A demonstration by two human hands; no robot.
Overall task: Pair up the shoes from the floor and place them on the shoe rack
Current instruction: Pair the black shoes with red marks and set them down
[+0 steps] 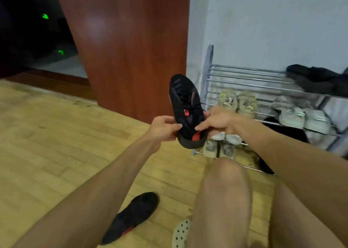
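Note:
A black sneaker with red tabs [183, 104] is held up in the air, toe pointing away, in front of the metal shoe rack [246, 77]. My left hand [162, 128] grips its heel from the left and my right hand [219, 121] grips it from the right. Its matching black sneaker [131, 216] lies on the wooden floor between my arms, near the bottom of the view. The rack holds a beige pair [238, 101], a white pair [299, 116], a grey pair [219, 150] on the low shelf and dark shoes [318, 79] on top.
A reddish wooden door [128, 46] stands open to the left of the rack, with a dark doorway beyond. My bare knee [224, 189] is in front of the rack. A white perforated clog [180, 232] lies by my leg. A white wall backs the rack.

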